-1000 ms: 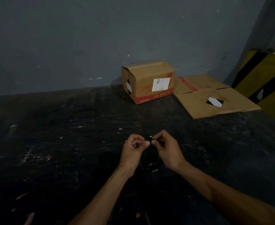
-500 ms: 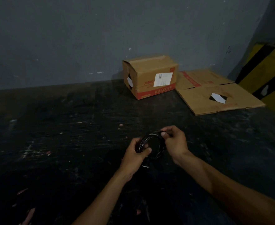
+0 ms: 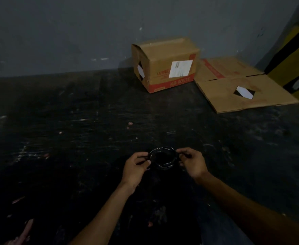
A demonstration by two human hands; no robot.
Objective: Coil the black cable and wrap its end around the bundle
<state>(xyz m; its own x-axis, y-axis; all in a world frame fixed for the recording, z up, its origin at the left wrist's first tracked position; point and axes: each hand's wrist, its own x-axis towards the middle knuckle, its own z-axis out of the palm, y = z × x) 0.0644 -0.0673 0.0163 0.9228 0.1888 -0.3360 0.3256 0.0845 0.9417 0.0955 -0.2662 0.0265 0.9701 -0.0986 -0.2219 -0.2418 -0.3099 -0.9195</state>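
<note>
The cable (image 3: 163, 158) is already gathered into a small round coil, held up just above the dark surface (image 3: 74, 138) between the two hands. Pale glints run along its strands, so several turns lie stacked together; the loose end cannot be made out in this dim light.

It looks thin and light, something two fingertips carry with ease. It is probably soft enough to bend but springy, so the turns would likely fan apart once pressure comes off. The jacket seems smooth, so a light pinch may let strands slide.

The left hand (image 3: 136, 167) pinches the coil's left side with thumb and fingers curled onto the strands. The right hand (image 3: 192, 162) pinches the right side the same way, fingers bent round the bundle. Both grips are closed on the cable, opposite each other across the ring.

The best hold, I judge, is where all turns cross together: one hand clamping the whole stack on one side, the other free to lead the end round the bundle near that clamp. Taking only the outer turn risks the inner ones dropping out.

Farther back a cardboard box (image 3: 164, 64) stands against the wall (image 3: 92, 32), with flattened cardboard (image 3: 233, 89) just beside it to the right.
</note>
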